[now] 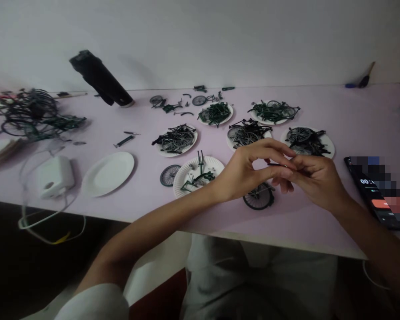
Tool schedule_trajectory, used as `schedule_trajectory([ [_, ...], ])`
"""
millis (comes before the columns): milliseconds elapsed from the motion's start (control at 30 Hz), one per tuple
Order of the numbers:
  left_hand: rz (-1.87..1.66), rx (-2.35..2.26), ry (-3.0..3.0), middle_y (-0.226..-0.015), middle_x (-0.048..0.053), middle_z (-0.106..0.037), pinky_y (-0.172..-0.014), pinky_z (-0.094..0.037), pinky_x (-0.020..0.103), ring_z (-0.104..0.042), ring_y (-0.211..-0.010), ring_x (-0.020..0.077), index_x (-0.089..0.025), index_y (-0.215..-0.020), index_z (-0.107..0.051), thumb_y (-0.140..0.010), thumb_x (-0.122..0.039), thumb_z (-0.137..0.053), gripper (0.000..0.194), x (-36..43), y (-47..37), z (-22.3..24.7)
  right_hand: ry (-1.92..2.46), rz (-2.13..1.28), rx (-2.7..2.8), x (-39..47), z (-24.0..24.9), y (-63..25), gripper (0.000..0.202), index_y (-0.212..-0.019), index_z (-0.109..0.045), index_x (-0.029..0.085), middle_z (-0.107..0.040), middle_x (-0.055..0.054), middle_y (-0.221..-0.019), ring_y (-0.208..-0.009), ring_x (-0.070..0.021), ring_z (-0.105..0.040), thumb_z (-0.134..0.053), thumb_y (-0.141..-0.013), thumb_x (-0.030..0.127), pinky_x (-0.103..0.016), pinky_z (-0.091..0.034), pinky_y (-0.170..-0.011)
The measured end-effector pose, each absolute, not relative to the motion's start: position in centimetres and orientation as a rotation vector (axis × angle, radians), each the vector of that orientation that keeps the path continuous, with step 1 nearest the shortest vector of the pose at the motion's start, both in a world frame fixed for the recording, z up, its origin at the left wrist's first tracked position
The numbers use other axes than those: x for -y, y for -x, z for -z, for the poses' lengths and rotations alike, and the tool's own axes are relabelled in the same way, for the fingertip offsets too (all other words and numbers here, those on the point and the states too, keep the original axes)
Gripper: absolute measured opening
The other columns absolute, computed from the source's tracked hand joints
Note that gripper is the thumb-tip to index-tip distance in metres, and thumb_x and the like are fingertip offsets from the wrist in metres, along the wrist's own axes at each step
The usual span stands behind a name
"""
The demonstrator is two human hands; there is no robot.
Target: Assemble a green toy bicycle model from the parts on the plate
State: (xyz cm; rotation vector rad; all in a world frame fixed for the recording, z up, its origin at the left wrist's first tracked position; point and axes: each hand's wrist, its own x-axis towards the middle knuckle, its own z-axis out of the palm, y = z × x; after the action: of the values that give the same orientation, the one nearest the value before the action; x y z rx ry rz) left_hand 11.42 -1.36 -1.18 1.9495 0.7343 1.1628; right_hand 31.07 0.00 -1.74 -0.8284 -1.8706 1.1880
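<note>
My left hand (pixel 250 169) is closed in a pinch on a small thin black part (pixel 276 165), held just above the table. The fingertips of my right hand (pixel 315 178) meet it at the same spot, closed together; what lies between them is mostly hidden. Below the hands rests a toy bicycle wheel (pixel 258 198) with a dark tyre and spokes. To the left, a paper plate (pixel 179 175) carries a green toy bicycle frame (pixel 200 178) and small parts, with another toy wheel (pixel 170 175) beside its rim.
Behind stand several plates of toy bicycle parts, including one plate (pixel 329 146). A bare white plate (pixel 108 173), a white adapter (pixel 55 178) with cables and a bicycle pile (pixel 33 111) are left. A black cylindrical object (pixel 102 80) leans at the back. A phone (pixel 370 195) lies right.
</note>
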Motion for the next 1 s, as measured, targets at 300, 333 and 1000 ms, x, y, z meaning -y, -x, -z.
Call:
schedule_trajectory([
  [300, -0.983, -0.752, -2.672, -0.108, 0.009, -0.072, -0.093, -0.052, 0.038, -0.065, -0.103, 0.0194, -0.016, -0.105, -0.066, -0.100, -0.008, -0.049, 0.020, 3.5, -8.8, -0.4, 0.824, -0.464, 2.338, -1.0, 2.8, -32.0, 0.014, -0.093, -0.071, 0.022, -0.077, -0.004, -0.086, -0.073, -0.0176, -0.069, -0.060, -0.096, 0.030, -0.031, -0.051, -0.067],
  [333, -0.890, -0.784, -2.772, -0.103, 0.009, -0.072, -0.090, -0.051, 0.037, -0.065, -0.098, 0.0193, -0.015, -0.103, -0.066, -0.101, -0.007, -0.046, 0.021, 3.9, -8.8, -0.2, 0.833, -0.414, 2.363, -1.2, 3.0, -32.2, 0.014, -0.094, -0.070, 0.022, -0.077, -0.004, -0.086, -0.073, -0.0172, -0.069, -0.058, -0.097, 0.028, -0.031, -0.050, -0.067],
  [1000, -0.946, -1.016, -2.833, -0.097, 0.006, -0.068, -0.075, -0.039, 0.031, -0.059, -0.085, 0.0158, -0.016, -0.107, -0.059, -0.102, -0.015, -0.049, 0.011, 3.5, -9.3, 2.7, 0.954, -1.037, 2.353, -0.8, 1.6, -32.0, 0.016, -0.082, -0.073, 0.022, -0.072, 0.001, -0.070, -0.060, -0.0123, -0.061, -0.065, -0.090, 0.034, -0.024, -0.045, -0.055],
])
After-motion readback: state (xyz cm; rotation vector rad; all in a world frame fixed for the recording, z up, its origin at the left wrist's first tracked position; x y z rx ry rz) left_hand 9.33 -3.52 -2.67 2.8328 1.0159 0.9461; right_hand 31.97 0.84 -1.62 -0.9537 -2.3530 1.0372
